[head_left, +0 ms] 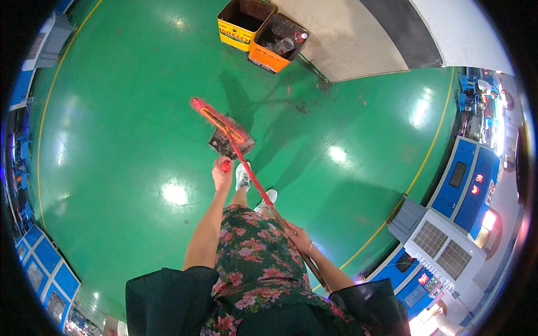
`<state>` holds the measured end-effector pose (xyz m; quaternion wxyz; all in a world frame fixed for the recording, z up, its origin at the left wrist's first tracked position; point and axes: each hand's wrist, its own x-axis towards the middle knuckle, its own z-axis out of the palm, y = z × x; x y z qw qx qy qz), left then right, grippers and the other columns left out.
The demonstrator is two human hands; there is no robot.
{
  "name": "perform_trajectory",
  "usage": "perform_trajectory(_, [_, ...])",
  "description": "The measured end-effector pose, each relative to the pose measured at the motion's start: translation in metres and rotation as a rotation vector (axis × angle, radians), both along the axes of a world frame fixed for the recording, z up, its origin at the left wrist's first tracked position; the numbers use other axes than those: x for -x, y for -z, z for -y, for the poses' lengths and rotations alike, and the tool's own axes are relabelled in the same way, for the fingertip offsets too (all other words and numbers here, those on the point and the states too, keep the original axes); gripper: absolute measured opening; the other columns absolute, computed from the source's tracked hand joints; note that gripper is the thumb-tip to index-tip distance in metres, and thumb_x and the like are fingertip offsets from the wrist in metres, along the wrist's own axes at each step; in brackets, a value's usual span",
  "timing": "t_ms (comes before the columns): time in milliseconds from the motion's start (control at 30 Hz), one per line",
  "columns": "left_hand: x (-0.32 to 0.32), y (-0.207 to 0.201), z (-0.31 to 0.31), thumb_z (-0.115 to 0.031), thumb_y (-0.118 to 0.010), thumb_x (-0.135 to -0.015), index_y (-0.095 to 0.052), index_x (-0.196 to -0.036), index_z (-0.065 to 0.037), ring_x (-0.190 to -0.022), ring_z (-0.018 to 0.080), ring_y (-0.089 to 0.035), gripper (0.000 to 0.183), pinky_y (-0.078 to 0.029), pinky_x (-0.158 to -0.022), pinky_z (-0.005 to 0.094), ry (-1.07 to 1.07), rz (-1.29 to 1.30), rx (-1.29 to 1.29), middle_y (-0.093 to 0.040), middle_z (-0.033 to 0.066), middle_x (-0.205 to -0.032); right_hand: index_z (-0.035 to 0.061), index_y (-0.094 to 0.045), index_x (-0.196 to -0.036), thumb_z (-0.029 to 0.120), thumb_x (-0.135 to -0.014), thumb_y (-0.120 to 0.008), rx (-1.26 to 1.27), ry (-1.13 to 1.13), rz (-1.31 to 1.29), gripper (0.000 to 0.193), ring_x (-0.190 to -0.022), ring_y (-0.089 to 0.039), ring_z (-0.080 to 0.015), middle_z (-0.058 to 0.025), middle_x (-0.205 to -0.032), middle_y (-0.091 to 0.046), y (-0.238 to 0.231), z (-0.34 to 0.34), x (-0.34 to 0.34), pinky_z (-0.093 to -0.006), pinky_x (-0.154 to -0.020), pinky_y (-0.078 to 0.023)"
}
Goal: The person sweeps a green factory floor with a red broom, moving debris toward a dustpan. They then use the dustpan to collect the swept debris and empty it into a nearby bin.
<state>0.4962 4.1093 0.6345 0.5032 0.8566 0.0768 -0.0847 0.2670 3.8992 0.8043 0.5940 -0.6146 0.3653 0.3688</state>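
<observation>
My left hand (222,177) is closed around the upright handle of a dustpan, and the handle's red end shows above the fist. The worn, dirty dustpan (245,137) is just ahead of my feet. My right hand (298,236) grips the long shaft of a broom (250,171) near my hip. From there the shaft slants forward and left, red along its far part. The broom's reddish-pink head (200,105), with an orange-yellow edge, overlaps the dustpan in the picture and partly hides it. Whether its bristles touch the pan I cannot tell.
Ahead stand two square open bins, one yellow (235,36) and one orange (268,59), the orange one holding clear bottles. A pale curved panel (358,45) lies beside them. Yellow lines edge the green floor (123,145). Blue machines (465,173) line the sides.
</observation>
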Motion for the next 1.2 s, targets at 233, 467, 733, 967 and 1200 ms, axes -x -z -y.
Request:
perform_trajectory(233, [-0.007, 0.003, 0.005, -0.007, -0.068, -0.074, -0.06, -0.084, -0.007, -0.084, 0.0306, -0.06, 0.013, -0.049, -0.073, 0.0378, 0.094, -0.034, 0.018, -0.061, 0.0116, -0.093, 0.0124, -0.037, -0.14, 0.031, -0.093, -0.051, 0.385, -0.166, 0.144, 0.052, -0.051, -0.052, -0.0112, -0.0049, -0.067, -0.058, 0.082, 0.037, -0.013, -0.0273, -0.048, -0.044])
perform_trajectory(467, [-0.013, 0.007, -0.005, -0.008, -0.071, -0.071, -0.063, -0.086, -0.009, -0.087, 0.0298, -0.06, 0.017, -0.049, -0.076, 0.0376, 0.09, -0.007, 0.032, -0.062, 0.0102, -0.095, 0.0135, -0.037, -0.14, 0.031, -0.094, -0.051, 0.048, -0.022, -0.037, 0.052, -0.043, -0.046, -0.0095, -0.0002, -0.058, -0.05, 0.042, -0.006, -0.049, -0.0259, -0.039, -0.039])
perform_trajectory(733, [-0.031, 0.006, -0.015, -0.012, -0.07, -0.074, -0.064, -0.084, -0.005, -0.085, 0.031, -0.061, 0.013, -0.049, -0.077, 0.0375, 0.015, -0.046, 0.041, -0.064, 0.0115, -0.089, 0.0168, -0.037, -0.141, 0.03, -0.095, -0.05, -0.104, 0.152, -0.118, 0.049, -0.043, -0.043, -0.0072, 0.0016, -0.057, -0.047, -0.047, 0.021, -0.004, -0.0239, -0.039, -0.037])
perform_trajectory(967, [-0.06, -0.049, -0.022, -0.015, -0.071, -0.079, -0.065, -0.087, -0.001, -0.081, 0.0218, -0.062, 0.018, -0.049, -0.074, 0.0325, 0.075, 0.028, 0.137, -0.066, 0.0122, -0.09, 0.018, -0.036, -0.141, 0.026, -0.093, -0.054, 0.159, 0.282, -0.115, 0.052, -0.043, -0.041, -0.0089, 0.0017, -0.055, -0.046, -0.042, 0.063, 0.025, -0.0256, -0.039, -0.038])
perform_trajectory(1200, [-0.135, -0.21, 0.005, -0.012, -0.068, -0.083, -0.065, -0.087, 0.0, -0.073, 0.0083, -0.054, 0.013, -0.047, -0.068, 0.0243, 0.239, 0.118, 0.19, -0.065, 0.0037, -0.079, 0.0175, -0.042, -0.134, 0.023, -0.091, -0.057, 0.164, 0.726, -0.114, 0.045, -0.038, -0.042, -0.0128, -0.0015, -0.052, -0.04, 0.006, 0.111, 0.054, -0.0289, -0.034, -0.037])
